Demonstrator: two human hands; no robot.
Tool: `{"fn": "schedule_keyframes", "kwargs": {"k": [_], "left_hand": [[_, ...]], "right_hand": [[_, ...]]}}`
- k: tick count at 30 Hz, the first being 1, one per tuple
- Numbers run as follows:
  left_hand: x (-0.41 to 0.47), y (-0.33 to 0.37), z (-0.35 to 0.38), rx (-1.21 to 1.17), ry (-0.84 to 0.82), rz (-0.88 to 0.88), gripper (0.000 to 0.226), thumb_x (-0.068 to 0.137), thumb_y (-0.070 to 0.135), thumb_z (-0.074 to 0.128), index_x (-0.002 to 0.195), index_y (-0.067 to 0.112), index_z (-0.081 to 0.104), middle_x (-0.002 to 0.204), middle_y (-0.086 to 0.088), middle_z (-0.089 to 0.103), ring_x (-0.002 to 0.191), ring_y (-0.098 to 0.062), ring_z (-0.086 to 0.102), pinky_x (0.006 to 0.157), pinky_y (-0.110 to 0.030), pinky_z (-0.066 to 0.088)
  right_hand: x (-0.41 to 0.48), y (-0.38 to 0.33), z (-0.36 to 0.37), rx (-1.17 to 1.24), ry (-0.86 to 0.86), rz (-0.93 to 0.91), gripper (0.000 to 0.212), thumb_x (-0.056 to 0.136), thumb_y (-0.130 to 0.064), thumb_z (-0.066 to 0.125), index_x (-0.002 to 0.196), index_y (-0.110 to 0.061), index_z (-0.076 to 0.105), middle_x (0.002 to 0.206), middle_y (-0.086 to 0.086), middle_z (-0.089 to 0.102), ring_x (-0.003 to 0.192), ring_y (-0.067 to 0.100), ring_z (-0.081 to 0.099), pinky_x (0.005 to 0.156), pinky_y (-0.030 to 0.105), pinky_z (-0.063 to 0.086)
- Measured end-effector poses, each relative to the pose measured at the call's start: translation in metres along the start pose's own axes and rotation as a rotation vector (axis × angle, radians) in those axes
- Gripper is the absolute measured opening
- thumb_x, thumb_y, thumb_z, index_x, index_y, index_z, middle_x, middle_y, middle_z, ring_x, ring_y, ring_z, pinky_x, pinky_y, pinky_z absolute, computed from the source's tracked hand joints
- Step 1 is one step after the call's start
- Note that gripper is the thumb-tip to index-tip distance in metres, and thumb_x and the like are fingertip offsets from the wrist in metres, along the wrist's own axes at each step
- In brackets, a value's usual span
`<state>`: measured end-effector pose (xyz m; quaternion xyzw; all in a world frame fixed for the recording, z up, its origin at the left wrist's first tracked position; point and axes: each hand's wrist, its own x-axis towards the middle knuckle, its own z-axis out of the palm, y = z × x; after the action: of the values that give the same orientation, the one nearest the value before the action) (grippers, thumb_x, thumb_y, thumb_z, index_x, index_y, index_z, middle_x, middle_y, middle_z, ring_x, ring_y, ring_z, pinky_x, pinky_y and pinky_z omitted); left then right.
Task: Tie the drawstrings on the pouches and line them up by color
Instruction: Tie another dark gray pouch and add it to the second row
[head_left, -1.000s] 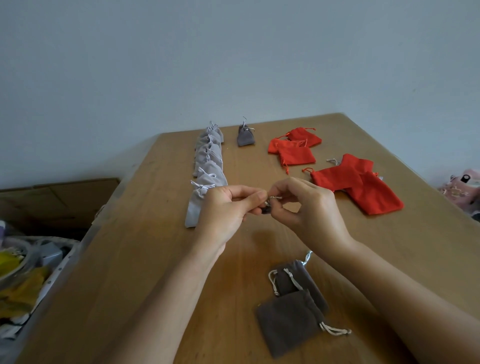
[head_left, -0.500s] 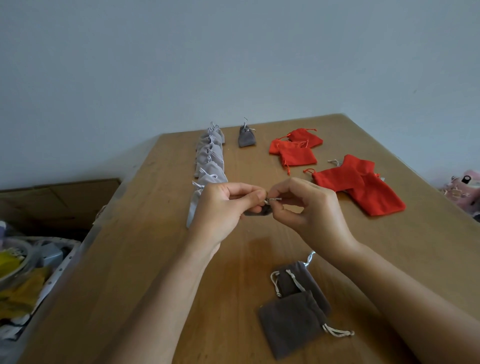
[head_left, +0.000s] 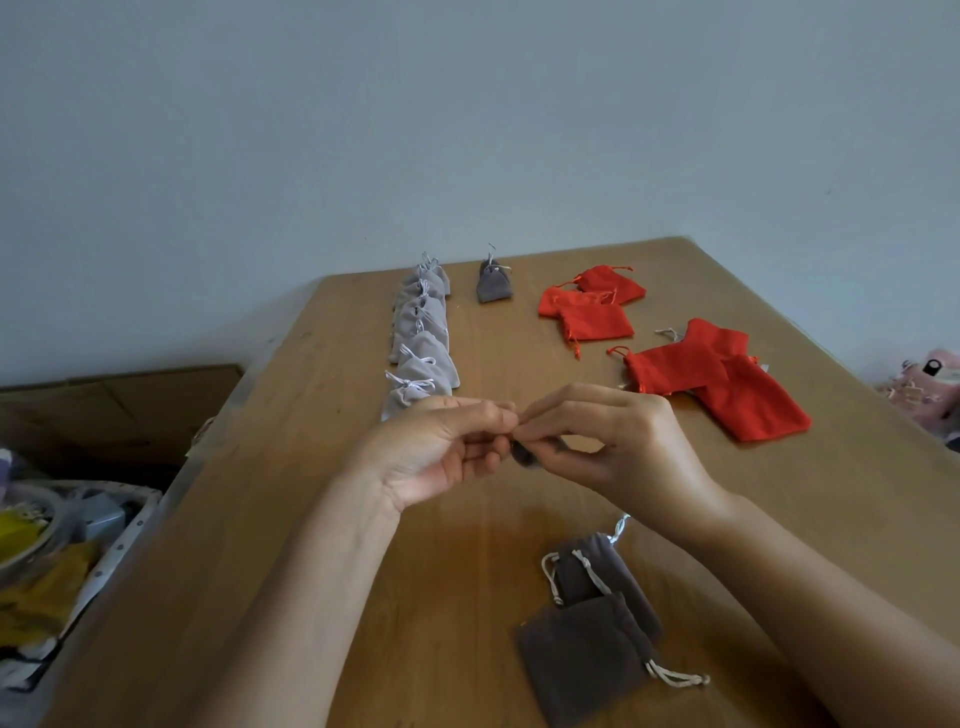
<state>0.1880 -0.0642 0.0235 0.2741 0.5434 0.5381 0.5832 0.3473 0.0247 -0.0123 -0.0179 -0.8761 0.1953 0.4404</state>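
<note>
Wood-grain light-brown tabletop with little bags all over it. Both hands are together over the middle. The left hand and right hand meet fingertip to fingertip, each pinching the top of a small dark grey fabric pouch held between them. Fingers hide most of it, so can't make out the string itself.

At 11 o'clock from the hands there's a row of light grey drawstring pouches with bows tied, running off toward the wall. At 12 o'clock, near the far end of that row, a lone tied dark grey pouch sits by itself. Small red fabric pouches overlap at 1 o'clock, and bigger red pouches overlap at 2 o'clock. Down at 5 o'clock, two flat dark grey pouches with cream cords overlap, tops not cinched.
</note>
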Motion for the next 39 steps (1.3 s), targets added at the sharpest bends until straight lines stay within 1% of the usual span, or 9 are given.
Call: {"fn": "schedule_keyframes", "kwargs": {"k": [8,12,15,17,20,23,27,33,39], "left_hand": [[-0.002,0.004,-0.004,-0.102,-0.112,0.010,0.008,0.069,0.000,0.062,0.067,0.005,0.068,0.058,-0.006,0.063,0.046,-0.010,0.060,0.045,-0.018,0.052],[-0.002,0.003,-0.003,-0.053,-0.110,0.093,0.024,0.071,-0.008,0.068,0.058,0.011,0.066,0.055,-0.005,0.062,0.046,-0.009,0.060,0.046,-0.018,0.052],[-0.005,0.002,-0.002,0.104,-0.092,0.197,0.036,0.073,-0.011,0.069,0.055,0.014,0.050,0.055,-0.006,0.061,0.048,-0.010,0.061,0.049,-0.018,0.052],[-0.006,0.000,0.000,0.228,-0.067,0.265,0.041,0.079,-0.011,0.064,0.057,0.014,0.040,0.055,-0.005,0.061,0.051,-0.010,0.063,0.052,-0.018,0.052],[-0.007,0.000,0.002,0.296,-0.026,0.358,0.046,0.082,-0.013,0.061,0.057,0.014,0.033,0.054,-0.003,0.062,0.053,-0.010,0.064,0.053,-0.019,0.053],[-0.007,0.000,0.001,0.309,-0.011,0.423,0.047,0.081,-0.015,0.061,0.057,0.014,0.033,0.060,-0.004,0.066,0.054,-0.011,0.065,0.054,-0.019,0.053],[-0.007,-0.002,0.002,0.347,-0.025,0.473,0.046,0.081,-0.015,0.061,0.058,0.013,0.033,0.064,-0.003,0.067,0.056,-0.012,0.065,0.058,-0.021,0.054],[-0.006,-0.003,0.003,0.387,-0.109,0.461,0.029,0.080,-0.009,0.065,0.066,0.008,0.045,0.064,0.000,0.065,0.060,-0.012,0.065,0.061,-0.022,0.056],[-0.005,-0.005,-0.003,0.450,-0.129,0.450,0.037,0.080,-0.015,0.063,0.065,0.010,0.041,0.067,0.000,0.064,0.063,-0.011,0.060,0.062,-0.021,0.052]], "right_hand": [[0.002,-0.005,-0.005,-0.102,0.038,-0.112,0.011,0.088,-0.011,0.070,0.096,-0.005,0.075,0.096,0.006,0.067,0.085,0.006,0.064,0.074,0.015,0.051],[0.006,-0.011,-0.007,0.202,0.036,0.162,0.010,0.082,-0.018,0.075,0.088,-0.010,0.075,0.092,0.000,0.069,0.088,0.013,0.067,0.080,0.026,0.052],[0.006,-0.005,-0.007,0.383,-0.042,0.405,0.015,0.074,-0.021,0.079,0.082,-0.011,0.070,0.090,0.000,0.073,0.091,0.021,0.068,0.089,0.046,0.051],[0.005,-0.001,-0.009,0.414,-0.033,0.481,0.019,0.071,-0.026,0.080,0.081,-0.014,0.069,0.086,0.001,0.073,0.089,0.023,0.067,0.088,0.051,0.048],[0.005,0.000,-0.011,0.299,-0.030,0.465,0.019,0.071,-0.036,0.076,0.083,-0.021,0.071,0.082,-0.007,0.072,0.083,0.013,0.065,0.085,0.042,0.047],[0.006,-0.001,-0.011,0.268,-0.051,0.424,0.017,0.076,-0.037,0.074,0.084,-0.021,0.073,0.083,-0.012,0.071,0.085,0.016,0.066,0.083,0.044,0.047],[0.005,0.001,-0.011,0.283,-0.067,0.455,0.010,0.077,-0.028,0.076,0.082,-0.020,0.072,0.083,-0.008,0.071,0.086,0.018,0.065,0.085,0.048,0.047],[0.005,-0.003,-0.012,0.384,-0.114,0.495,0.007,0.075,-0.013,0.067,0.079,-0.007,0.068,0.076,0.003,0.070,0.076,0.019,0.066,0.079,0.040,0.053],[0.004,-0.004,-0.004,0.444,-0.095,0.528,0.017,0.076,-0.018,0.067,0.082,-0.002,0.064,0.077,0.014,0.069,0.075,0.034,0.065,0.071,0.046,0.051]]}}
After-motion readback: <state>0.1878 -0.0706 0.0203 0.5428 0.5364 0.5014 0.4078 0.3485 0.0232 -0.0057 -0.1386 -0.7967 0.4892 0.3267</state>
